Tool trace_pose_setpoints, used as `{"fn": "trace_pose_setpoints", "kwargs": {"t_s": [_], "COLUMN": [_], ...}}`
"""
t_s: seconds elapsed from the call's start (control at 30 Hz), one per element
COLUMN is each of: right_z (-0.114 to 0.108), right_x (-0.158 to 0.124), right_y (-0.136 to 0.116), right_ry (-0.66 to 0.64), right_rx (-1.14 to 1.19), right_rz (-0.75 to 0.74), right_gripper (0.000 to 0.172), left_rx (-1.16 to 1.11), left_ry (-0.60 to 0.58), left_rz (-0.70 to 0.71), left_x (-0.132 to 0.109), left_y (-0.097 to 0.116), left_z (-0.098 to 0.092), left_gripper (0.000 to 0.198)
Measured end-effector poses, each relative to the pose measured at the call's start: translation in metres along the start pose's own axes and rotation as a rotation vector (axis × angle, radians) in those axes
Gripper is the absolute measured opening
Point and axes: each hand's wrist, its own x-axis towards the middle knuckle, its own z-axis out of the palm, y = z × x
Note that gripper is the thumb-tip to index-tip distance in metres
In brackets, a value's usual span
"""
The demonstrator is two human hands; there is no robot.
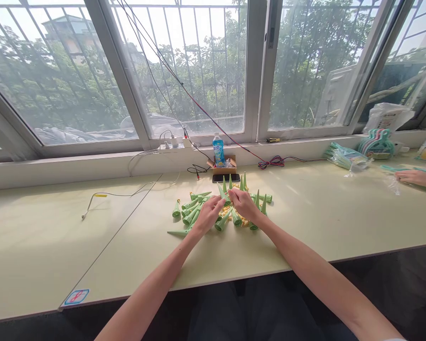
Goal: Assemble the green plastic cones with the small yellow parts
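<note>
My left hand [211,211] is closed round a green cone [223,193], whose tip points up and to the left. Close on its right, my right hand [242,202] has its fingers pinched together by the cone's wide end; what they hold is too small to make out. Around and beneath both hands lie several more green cones [191,216], some on their sides and some upright. Small yellow pieces [244,221] are heaped among them. A lone cone [176,209] with a yellow piece at its top stands at the pile's left edge.
Behind the pile are a dark phone [226,178], a small cardboard box [230,170] and a blue bottle [218,150]. Cables [271,162] run along the sill. At the right, another person's hand [417,178] is near teal hangers [376,144] and wrapped packs [348,157].
</note>
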Motion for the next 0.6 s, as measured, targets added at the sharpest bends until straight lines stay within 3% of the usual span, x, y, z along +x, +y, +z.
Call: {"fn": "trace_pose_setpoints", "kwargs": {"t_s": [0.2,0.43,0.6], "right_z": [0.001,0.001,0.004], "right_x": [0.001,0.001,0.000], "right_y": [0.005,0.006,0.008], "right_ry": [-0.013,-0.027,0.000], "right_rx": [-0.023,-0.002,0.006], "right_rz": [0.021,0.026,0.035], "right_gripper": [0.048,0.049,0.049], "left_rx": [-0.097,-0.043,-0.026], "left_ry": [-0.020,0.023,0.080], "left_rz": [0.005,0.088,0.074], "left_x": [0.000,0.001,0.002], "left_y": [-0.002,-0.009,-0.012], "left_z": [0.003,0.004,0.006], "left_gripper": [0.040,0.039,0.037]}}
